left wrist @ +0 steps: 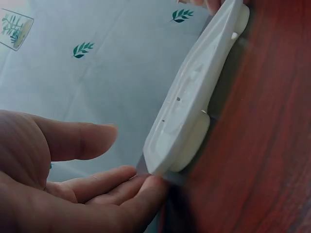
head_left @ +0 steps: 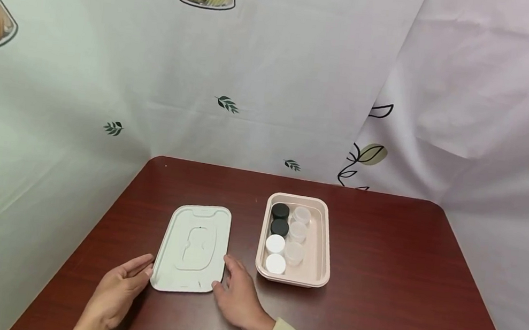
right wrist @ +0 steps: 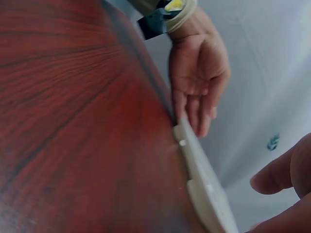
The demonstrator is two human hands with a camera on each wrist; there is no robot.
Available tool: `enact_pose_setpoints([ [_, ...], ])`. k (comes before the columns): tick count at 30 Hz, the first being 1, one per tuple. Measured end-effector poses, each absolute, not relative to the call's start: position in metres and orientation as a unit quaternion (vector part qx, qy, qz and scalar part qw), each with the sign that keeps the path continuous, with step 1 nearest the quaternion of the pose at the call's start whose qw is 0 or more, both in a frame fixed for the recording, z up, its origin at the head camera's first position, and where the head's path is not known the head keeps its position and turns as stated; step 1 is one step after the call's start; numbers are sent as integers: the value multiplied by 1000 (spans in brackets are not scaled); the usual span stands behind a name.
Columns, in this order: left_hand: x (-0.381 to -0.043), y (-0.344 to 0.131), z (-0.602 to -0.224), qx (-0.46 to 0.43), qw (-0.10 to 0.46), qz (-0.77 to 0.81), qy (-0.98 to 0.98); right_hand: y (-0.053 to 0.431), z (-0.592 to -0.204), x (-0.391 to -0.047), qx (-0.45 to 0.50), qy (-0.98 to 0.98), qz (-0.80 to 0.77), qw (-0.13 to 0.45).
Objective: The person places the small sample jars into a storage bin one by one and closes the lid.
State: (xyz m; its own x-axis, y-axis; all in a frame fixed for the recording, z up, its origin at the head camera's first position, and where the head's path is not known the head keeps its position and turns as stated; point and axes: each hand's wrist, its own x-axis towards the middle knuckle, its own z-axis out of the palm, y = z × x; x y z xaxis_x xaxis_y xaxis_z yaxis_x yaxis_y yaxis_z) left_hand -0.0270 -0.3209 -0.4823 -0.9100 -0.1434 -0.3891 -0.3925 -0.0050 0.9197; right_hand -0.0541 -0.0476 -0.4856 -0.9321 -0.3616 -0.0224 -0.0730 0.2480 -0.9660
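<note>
A white plastic lid with rounded corners and a raised outline in its middle lies on the table. At its lower left edge is my left hand, fingers straight and thumb apart from them; in the left wrist view the fingertips touch the lid's rim. My right hand is at the opposite edge, fingertips against or very near the lid, fingers loosely bent. Seen from the right wrist, the lid shows edge-on, and the left hand reaches its far end.
Right of the lid stands a pale pink tray. Inside are two black-topped jars, two white-topped jars and three clear ones. The dark red wooden table meets a printed white curtain behind and at the sides.
</note>
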Motion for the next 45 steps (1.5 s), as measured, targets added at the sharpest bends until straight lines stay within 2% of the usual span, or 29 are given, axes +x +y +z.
enact_pose_setpoints([
  [12, -29, -319, -485, -207, 91, 662, 714, -54, -509, -62, -104, 771, -622, 84],
  [23, -21, -325, -483, -202, 75, 659, 721, -51, -509, -62, -95, 761, -633, 101],
  [31, -21, -330, -469, -134, 47, 687, 712, -42, -478, -63, -126, 748, -645, 89],
  [36, -32, -318, -452, -93, 62, 679, 725, -21, -452, -69, -142, 744, -650, 58],
  [45, -59, -273, -429, -44, 101, 675, 729, 29, -428, -98, -84, 738, -669, 16],
])
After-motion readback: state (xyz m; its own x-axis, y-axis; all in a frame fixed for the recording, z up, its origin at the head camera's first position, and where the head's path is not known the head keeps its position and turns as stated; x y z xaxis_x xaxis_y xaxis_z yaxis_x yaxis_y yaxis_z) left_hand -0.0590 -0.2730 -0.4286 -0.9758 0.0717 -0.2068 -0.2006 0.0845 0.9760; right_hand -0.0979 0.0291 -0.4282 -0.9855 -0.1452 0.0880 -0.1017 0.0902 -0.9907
